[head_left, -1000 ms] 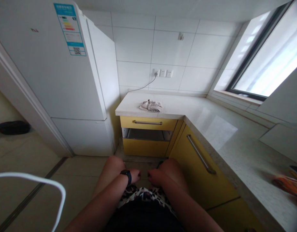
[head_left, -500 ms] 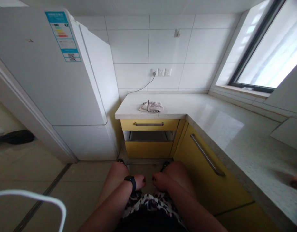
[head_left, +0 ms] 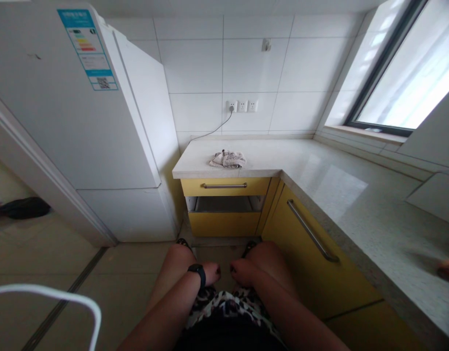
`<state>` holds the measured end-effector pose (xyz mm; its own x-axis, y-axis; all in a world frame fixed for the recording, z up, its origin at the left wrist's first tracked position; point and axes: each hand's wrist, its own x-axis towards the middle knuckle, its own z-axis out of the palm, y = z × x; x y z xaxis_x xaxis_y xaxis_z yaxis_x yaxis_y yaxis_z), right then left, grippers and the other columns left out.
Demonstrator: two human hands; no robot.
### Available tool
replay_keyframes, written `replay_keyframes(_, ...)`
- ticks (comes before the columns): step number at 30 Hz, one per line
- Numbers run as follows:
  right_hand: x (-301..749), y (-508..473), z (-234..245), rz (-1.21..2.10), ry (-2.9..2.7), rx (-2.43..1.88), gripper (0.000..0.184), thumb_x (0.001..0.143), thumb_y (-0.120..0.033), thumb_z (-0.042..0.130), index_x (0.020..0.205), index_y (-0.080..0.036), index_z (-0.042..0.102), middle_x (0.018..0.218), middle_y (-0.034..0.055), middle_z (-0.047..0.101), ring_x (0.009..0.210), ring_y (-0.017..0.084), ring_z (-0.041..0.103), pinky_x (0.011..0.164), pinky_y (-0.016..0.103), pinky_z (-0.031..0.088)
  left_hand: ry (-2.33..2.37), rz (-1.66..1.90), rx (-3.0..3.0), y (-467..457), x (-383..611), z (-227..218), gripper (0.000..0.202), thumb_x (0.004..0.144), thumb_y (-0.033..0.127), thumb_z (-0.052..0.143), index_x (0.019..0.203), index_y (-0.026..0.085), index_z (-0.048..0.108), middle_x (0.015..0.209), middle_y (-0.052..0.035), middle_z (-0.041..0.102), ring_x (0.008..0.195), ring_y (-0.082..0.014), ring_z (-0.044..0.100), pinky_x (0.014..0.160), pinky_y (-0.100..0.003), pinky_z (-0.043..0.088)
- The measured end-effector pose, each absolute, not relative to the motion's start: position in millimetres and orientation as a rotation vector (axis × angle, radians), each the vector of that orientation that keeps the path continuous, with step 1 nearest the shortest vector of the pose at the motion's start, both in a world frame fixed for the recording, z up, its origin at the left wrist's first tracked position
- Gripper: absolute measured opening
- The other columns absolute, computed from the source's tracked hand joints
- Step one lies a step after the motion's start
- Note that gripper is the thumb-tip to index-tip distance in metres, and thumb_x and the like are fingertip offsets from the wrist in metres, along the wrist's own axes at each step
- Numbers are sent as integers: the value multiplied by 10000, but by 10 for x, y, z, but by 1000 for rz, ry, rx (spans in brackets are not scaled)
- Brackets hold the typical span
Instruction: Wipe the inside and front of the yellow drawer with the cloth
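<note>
My left hand (head_left: 212, 274), with a dark band (head_left: 198, 273) on its wrist, rests by the inner side of my left knee. Its fingers are curled in, and I see nothing in them. Opposite it, my right hand (head_left: 242, 273) lies against my right knee, also closed in a loose fist with nothing visible inside. A gap separates the two hands. Beyond them stands a yellow drawer unit: its top drawer (head_left: 230, 185) has a metal bar handle, and a lower drawer (head_left: 224, 225) shows a dark open gap above its front. Neither hand touches the unit.
A folded patterned cloth (head_left: 228, 159) lies on the pale countertop (head_left: 271, 153). To the left stands a white refrigerator (head_left: 111, 141). A yellow cabinet door (head_left: 305, 253) with a long handle flanks my right side. One plug sits in the wall sockets (head_left: 242, 106). A white curved cable (head_left: 74, 298) shows lower left.
The view has shifted slightly, so the fridge and counter sit a little higher and further left. My hands stay in the same place, and the drawers have not moved.
</note>
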<state>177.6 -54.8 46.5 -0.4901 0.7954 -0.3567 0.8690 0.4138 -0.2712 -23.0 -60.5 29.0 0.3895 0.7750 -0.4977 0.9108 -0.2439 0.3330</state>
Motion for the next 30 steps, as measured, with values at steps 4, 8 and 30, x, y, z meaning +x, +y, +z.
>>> replay_keyframes(4, 1785, -540, 439, -621, 2495, 1482, 336, 808, -310, 490, 1052, -191, 689, 1051, 113, 701, 970, 266, 658, 753, 310, 449, 1438, -313, 2085, -613, -223, 324, 364, 804, 309, 458, 1036, 221, 724, 1035, -113, 715, 970, -275, 676, 822, -375, 521)
replay_keyframes(8, 1790, -537, 417, -617, 2491, 1486, 328, 810, -300, 491, 1050, -199, 690, 1043, 110, 704, 957, 247, 660, 754, 303, 449, 1450, -307, 2075, -609, -233, 307, 375, 813, 334, 459, 1065, 235, 718, 1068, -105, 710, 989, -280, 671, 838, -383, 517)
replay_keyframes(30, 1795, -567, 488, -667, 2461, 1502, 330, 822, -261, 505, 1089, -201, 689, 1066, 109, 691, 974, 213, 641, 797, 282, 442, 1454, -276, 2068, -592, -224, 224, 375, 790, 312, 468, 1050, 227, 724, 1059, -114, 714, 972, -280, 676, 828, -377, 521)
